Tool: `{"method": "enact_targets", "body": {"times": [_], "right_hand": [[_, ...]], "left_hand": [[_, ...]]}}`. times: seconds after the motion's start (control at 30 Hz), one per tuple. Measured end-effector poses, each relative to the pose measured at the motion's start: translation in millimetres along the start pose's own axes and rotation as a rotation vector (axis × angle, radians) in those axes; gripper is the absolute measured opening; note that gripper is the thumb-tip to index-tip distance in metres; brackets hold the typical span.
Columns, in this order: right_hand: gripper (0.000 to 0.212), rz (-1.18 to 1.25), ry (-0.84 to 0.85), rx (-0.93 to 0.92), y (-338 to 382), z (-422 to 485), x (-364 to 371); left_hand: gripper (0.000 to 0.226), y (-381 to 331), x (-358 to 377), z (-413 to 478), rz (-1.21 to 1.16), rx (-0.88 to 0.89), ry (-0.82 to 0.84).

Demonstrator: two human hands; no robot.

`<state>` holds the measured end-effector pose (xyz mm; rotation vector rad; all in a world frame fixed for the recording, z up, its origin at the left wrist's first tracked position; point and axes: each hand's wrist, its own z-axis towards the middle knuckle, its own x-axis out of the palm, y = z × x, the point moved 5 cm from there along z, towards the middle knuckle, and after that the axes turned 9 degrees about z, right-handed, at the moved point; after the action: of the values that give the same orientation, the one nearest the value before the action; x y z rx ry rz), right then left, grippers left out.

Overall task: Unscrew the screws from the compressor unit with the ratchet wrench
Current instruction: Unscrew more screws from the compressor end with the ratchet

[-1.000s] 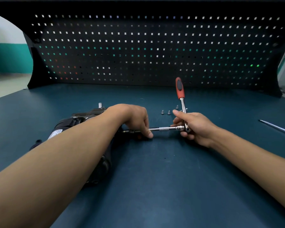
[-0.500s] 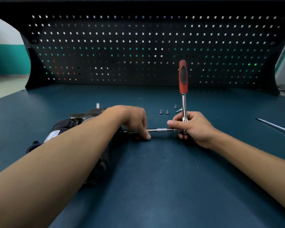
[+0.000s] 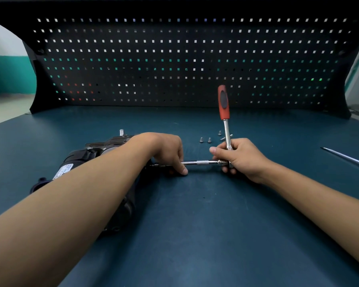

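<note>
Chrome ratchet wrench (image 3: 226, 129), with a round polished shaft and a red moulded grip with a black oval inlay, stands nearly upright over the matte dark-teal bench top (image 3: 195, 224). A slim extension bar (image 3: 202, 162) with a knurled band runs level from its head leftward to the compressor unit (image 3: 85, 157), a black ribbed body with a white label, lying at left. Right hand (image 3: 244, 157): fingers curled round the wrench head, thumb across the shaft base. Left hand (image 3: 167, 150): fingers bent down, gripping the bar's compressor end. Small loose screws (image 3: 201, 139) lie just behind the hands. Black pegboard (image 3: 174, 59) with square holes stands at the back.
</note>
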<state>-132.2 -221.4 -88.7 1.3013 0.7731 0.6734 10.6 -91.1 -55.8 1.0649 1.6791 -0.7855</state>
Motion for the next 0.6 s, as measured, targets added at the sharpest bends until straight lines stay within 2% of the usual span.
{"method": "enact_targets", "body": {"times": [0.1,0.4,0.6], "right_hand": [[0.020,0.031,-0.011,0.034,-2,4,-2],[0.021,-0.018,0.037,-0.119,1,7,-5],[0.010,-0.328,0.131,-0.421,18,-3,1]], "left_hand": [[0.028,0,-1,0,0.010,-0.001,-0.026],[0.028,3,0,2,0.029,-0.009,-0.051],[0.026,5,-3,3,0.041,-0.020,-0.089]]}}
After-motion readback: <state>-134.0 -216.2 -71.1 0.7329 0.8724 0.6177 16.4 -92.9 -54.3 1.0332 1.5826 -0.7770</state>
